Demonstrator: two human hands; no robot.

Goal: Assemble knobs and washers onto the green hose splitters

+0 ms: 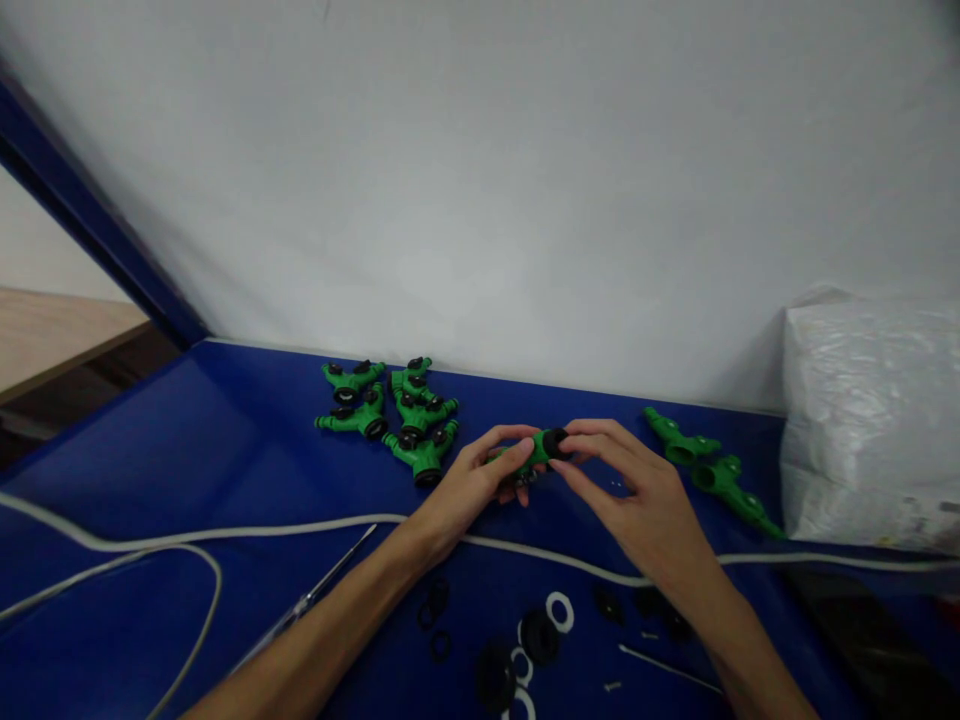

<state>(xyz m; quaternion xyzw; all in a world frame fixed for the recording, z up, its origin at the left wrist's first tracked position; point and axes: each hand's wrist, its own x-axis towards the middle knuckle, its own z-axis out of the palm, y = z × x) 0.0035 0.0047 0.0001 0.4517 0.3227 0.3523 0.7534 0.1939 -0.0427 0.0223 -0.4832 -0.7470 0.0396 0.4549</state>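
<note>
In the middle of the blue table, my left hand (499,465) is closed around a green Y-shaped hose splitter (539,450). On the splitter's right end sits a black threaded collar (555,443), pinched between the thumb and fingers of my right hand (626,475). My fingers hide much of the splitter's body. Left of my hands lie several green splitters (424,455) fitted with black collars and knobs. Two green splitter bodies (726,487) without collars rest to the right. Nearer me are white ring washers (559,612), black collars (539,637) and thin black rings (440,645).
A white cable (300,529) crosses the table under my forearms. A long screwdriver (322,585) lies by my left forearm, and a thin metal rod (667,668) and small screws (613,686) near my right. A plastic-wrapped package (870,425) stands against the wall.
</note>
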